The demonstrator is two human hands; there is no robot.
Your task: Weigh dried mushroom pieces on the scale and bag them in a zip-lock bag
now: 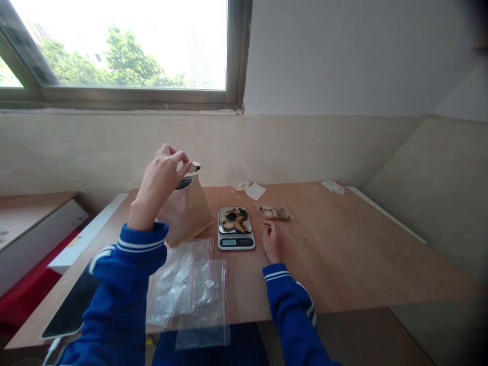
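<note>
Left grip (162, 172) pinches one dried piece (195, 166) above one paper bag (186, 211); right grip (271, 240) unclear.

From our head, we look forward and down across the table (343, 264), close enough that our left hand (160, 175) and right hand (271, 242) show, with the window (125, 51) at the far left.

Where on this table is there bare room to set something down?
The widest free patch is the right side of the table, bordered by the filled clear bag, the right hand and the white edge strip. It's crowded left and centre: paper bag, scale, flat plastic bags.
</note>
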